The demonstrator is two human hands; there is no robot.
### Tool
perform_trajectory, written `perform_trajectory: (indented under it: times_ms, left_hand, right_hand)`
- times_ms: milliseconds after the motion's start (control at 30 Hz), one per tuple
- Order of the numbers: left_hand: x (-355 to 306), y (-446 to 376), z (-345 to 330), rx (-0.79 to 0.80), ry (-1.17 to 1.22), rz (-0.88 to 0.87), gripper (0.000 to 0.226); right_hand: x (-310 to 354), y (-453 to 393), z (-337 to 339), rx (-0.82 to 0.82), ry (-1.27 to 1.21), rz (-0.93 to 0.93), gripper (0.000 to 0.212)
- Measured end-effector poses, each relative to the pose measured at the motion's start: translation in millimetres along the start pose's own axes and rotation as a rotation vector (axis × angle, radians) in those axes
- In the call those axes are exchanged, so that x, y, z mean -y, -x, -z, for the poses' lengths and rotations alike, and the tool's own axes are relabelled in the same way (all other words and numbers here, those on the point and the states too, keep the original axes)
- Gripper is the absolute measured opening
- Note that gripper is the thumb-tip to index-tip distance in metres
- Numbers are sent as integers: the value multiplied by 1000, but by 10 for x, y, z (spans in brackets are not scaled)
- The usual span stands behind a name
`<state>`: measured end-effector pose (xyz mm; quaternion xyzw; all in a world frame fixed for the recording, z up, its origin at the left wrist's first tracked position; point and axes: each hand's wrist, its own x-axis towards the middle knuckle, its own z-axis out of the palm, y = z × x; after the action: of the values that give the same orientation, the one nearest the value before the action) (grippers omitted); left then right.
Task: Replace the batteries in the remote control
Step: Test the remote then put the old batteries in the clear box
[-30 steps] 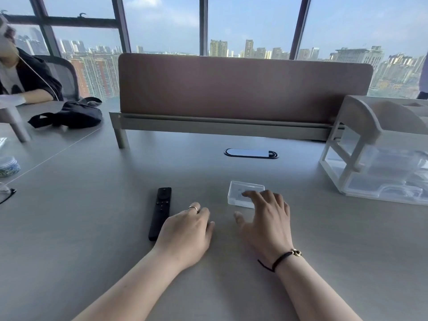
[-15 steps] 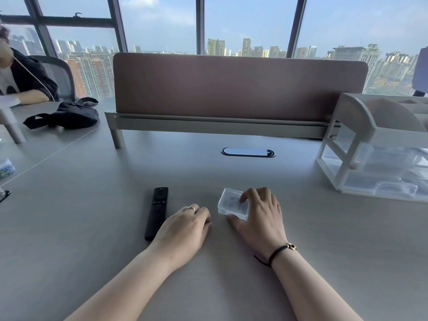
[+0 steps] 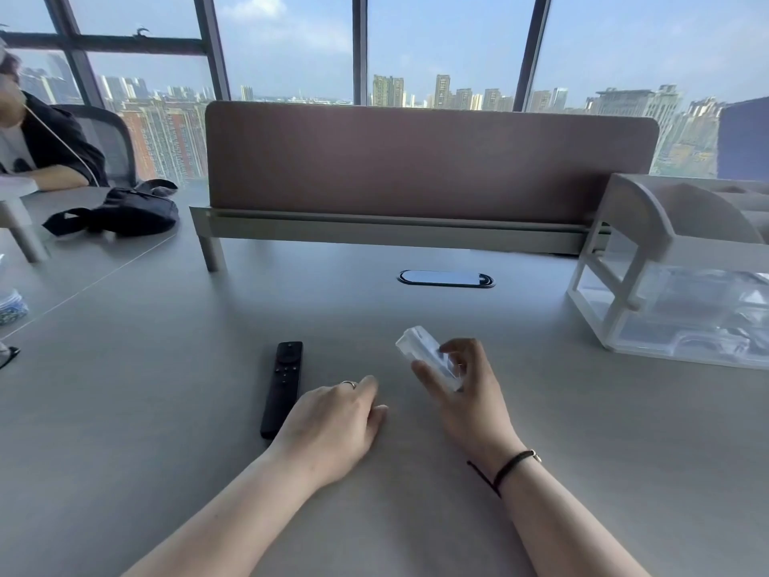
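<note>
Your right hand (image 3: 466,393) grips the clear plastic case (image 3: 428,362), tilted, off the desk (image 3: 166,410). Your left hand (image 3: 333,426) rests loosely curled, empty, with the remote control (image 3: 283,387) just beside its left.

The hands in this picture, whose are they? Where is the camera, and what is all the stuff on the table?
No machine here: these are a person's two bare hands. The camera sits on that person's head and looks down, so you see what they see. On the grey table lies a black remote. The left hand rests flat beside it, holding nothing. The right hand holds up a small clear box, tilted; what is inside is too blurry to tell. Farther off are a black bag and a clear plastic organizer.
</note>
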<state>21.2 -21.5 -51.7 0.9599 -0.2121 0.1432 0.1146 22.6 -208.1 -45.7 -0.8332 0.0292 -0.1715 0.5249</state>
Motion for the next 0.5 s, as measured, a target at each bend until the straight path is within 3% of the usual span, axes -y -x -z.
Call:
perform_trajectory:
  times_ms: [133,200,300,400,500]
  left_hand:
    - [41,20,9,-38,149,32,41]
    - [74,35,25,-117,349,56,50]
    - [88,42,57,-234,731,136,46]
    - [1,40,111,-120,1214,321,67]
    - [-54,26,179,52,1503,345,66]
  right_hand:
    - [79,52,2,36,-199,-41,27]
    - [107,73,-4,88,-240,-20,24]
    - [143,104,-7,177,-253,40,20]
    - [156,140,-33,249,-252,102,24]
    - [146,188,-78,301,-152,193,35]
